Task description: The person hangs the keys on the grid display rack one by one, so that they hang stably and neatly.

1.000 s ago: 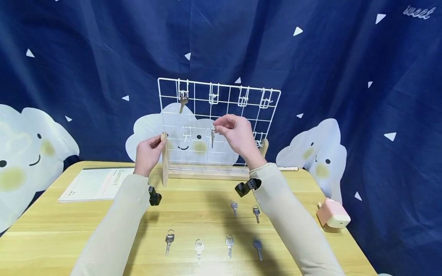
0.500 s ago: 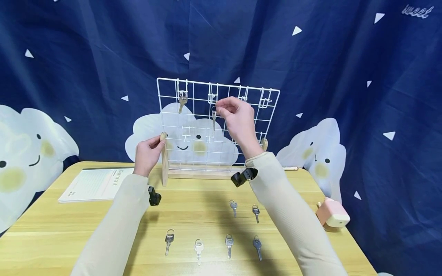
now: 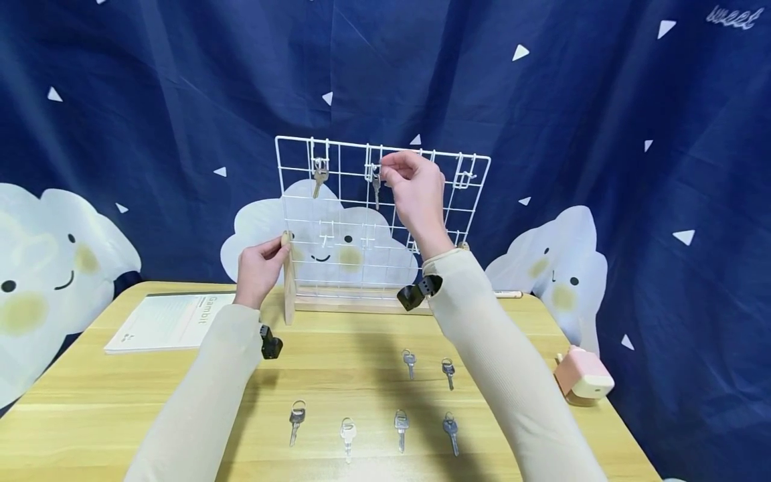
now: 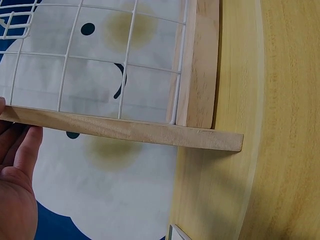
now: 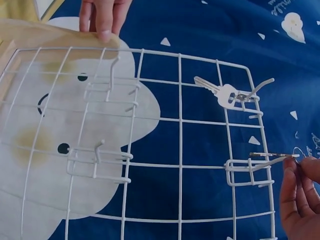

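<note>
My right hand [image 3: 418, 197] pinches the ring of a small metal key [image 3: 377, 192], which hangs down in front of the upper row of the white wire grid rack [image 3: 355, 144]. In the right wrist view this key [image 5: 270, 154] lies beside the tip of a white hook [image 5: 272, 163]; whether its ring is around the hook I cannot tell. Another key [image 3: 320, 179] hangs from the top-left hook. My left hand [image 3: 259, 271] grips the top of the rack's left wooden upright [image 3: 289, 284] between thumb and fingers.
Several keys with rings, among them one key [image 3: 297, 418] at the front left, lie on the wooden table [image 3: 325, 361]. A notepad [image 3: 162, 321] is at the left, a pink and white block-shaped object [image 3: 583, 375] at the right edge. Other hooks [image 3: 464, 179] sit on the grid.
My right hand has risen with the key from the lower hook row to the second hook of the top row. The left hand stays on the wooden upright.
</note>
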The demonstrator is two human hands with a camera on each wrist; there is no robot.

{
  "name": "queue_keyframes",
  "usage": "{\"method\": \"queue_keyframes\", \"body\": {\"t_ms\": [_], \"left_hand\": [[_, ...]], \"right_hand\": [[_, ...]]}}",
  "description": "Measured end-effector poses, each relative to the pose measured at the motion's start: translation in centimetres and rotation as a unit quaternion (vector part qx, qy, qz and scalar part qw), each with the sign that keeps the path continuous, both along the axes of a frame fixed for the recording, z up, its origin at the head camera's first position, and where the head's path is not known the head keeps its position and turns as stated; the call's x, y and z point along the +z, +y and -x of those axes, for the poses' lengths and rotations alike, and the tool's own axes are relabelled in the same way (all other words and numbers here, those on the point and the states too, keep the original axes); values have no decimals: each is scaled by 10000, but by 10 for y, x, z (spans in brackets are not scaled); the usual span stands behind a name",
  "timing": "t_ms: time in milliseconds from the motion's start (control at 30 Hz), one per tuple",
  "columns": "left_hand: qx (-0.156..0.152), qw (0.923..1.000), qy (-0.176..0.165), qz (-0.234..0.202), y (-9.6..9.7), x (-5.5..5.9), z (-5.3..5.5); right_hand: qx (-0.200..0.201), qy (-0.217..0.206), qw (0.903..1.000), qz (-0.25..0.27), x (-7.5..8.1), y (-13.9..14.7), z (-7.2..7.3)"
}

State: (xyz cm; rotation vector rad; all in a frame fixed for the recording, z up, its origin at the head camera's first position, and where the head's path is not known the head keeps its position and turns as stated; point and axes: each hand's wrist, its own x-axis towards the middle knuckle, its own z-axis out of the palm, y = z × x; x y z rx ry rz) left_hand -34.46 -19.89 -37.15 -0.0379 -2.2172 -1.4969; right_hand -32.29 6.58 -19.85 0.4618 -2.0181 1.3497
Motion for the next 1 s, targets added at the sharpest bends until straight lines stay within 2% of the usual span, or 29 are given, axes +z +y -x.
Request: {"method": "queue_keyframes", "body": {"t_ms": [333, 600, 833, 1000], "left_hand": [[1, 10000, 6, -19, 1, -1, 0], [-10, 10000, -24, -65, 0, -1, -1], [-70, 10000, -12, -42, 0, -1, 0], [-81, 10000, -41, -7, 0, 0, 0]], "right_hand": [[-160, -86, 9998, 13, -2, -4, 9], [-38, 22, 10000, 0, -11, -3, 12], [62, 119, 9999, 1, -20, 1, 9], [341, 39, 9994, -74, -33, 9, 1]]}}
